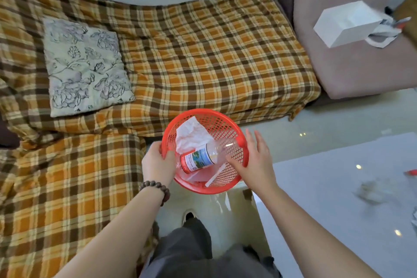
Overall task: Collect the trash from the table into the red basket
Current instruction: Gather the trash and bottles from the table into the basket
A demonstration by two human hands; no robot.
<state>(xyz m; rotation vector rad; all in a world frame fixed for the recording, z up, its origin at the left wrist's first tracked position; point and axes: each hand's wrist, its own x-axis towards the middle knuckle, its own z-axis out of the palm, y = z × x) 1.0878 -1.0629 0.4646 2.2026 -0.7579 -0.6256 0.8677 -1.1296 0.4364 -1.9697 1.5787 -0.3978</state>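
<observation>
From the head camera, the left hand (158, 162) grasps the rim of the red basket (234, 124), held above the floor between the plaid-covered sofa (203, 52) and the pale tabletop (316, 187). The right hand (252, 160) hovers at the basket's other side, fingers spread and gripping nothing. Inside the basket lie a clear plastic bottle (200, 158) with a printed label and crumpled white paper (191, 135); more scraps (too blurred to identify) lie on the tabletop at the right edge.
</observation>
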